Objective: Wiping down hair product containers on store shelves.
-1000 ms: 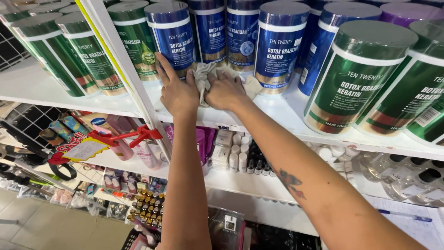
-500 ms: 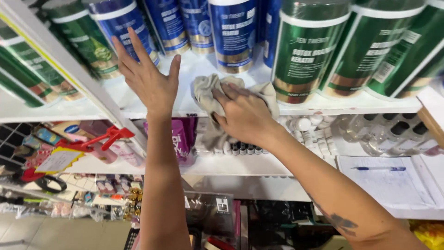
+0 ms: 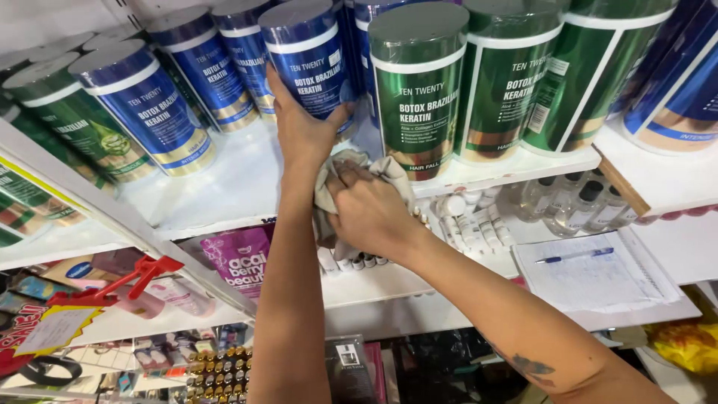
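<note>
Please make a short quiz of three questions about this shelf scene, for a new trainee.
1. True or false: the left hand grips a green jar.
2. What does the right hand press on the white shelf?
A) a pen
B) a grey cloth
C) a small bottle
3. Fill in: a blue pen lies on a sheet of ____, to the right of the hands.

Key
1. False: it grips a blue jar.
2. B, the grey cloth, at the shelf edge beside the green jar.
3. Paper.
</note>
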